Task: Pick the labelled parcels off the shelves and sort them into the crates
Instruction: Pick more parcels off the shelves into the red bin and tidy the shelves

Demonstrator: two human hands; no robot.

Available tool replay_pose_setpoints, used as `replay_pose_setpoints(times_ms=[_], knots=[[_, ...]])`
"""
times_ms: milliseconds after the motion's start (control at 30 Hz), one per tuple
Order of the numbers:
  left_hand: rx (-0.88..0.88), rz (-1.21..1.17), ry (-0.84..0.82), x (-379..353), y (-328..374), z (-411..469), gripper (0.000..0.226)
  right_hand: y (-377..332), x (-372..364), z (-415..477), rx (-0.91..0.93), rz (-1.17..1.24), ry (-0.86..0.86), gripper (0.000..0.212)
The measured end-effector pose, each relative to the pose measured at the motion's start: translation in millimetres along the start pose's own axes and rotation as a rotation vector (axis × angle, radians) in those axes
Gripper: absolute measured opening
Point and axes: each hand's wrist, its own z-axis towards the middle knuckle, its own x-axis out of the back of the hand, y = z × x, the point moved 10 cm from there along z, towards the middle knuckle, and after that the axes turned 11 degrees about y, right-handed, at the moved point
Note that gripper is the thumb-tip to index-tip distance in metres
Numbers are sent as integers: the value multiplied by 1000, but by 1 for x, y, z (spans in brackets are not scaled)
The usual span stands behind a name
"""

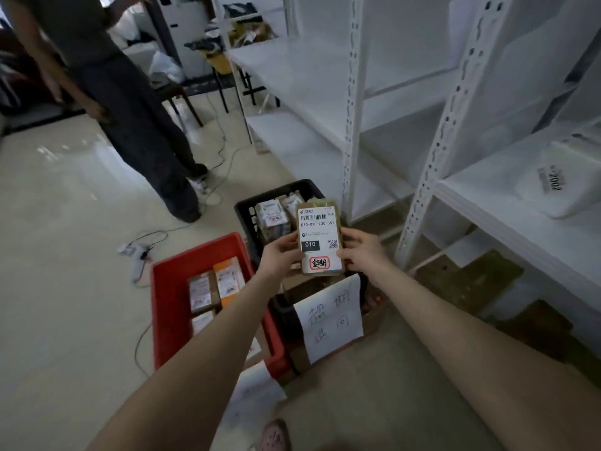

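**Fingers on both sides of one parcel, held over the crates**

Fingers (290, 239) of left hand (282, 253) wrapped on left edge of parcel (320, 237); fingers of right hand (361, 250) pressed on right edge. Both closed on it, thumbs at the front by the label. Parcel upright, label facing the camera: barcode on top, "010" in a black block, red-ringed stamp at the bottom. Brown wrapping visible round the label edges.

Landmark: red crate (169, 304), on the floor.
- Held parcel up and right of red crate, in the air, not touching any crate.
- Red crate holds several labelled parcels (216, 286), lying flat, one with orange wrapping.
- Black crate (247, 206) just behind red crate, toward the shelves; more labelled parcels inside, partly hidden by the held one.
- Cardboard box (370, 323) right of red crate, touching or nearly so; handwritten paper sign (330, 317) hanging on its front.
- White shelving (351, 109) further right and behind; one white packet (562, 180) on a shelf at far right, label blurred.
- Power strip (135, 252) and cables left of red crate, well apart.
- Second person (130, 102) standing far behind and left of red crate, dark trousers.
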Motion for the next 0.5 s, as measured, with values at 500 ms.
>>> replay_pose_setpoints(times_ms=[500], knots=[[352, -7, 287, 262, -182, 129, 48, 132, -332, 42, -212, -275, -231, 64]])
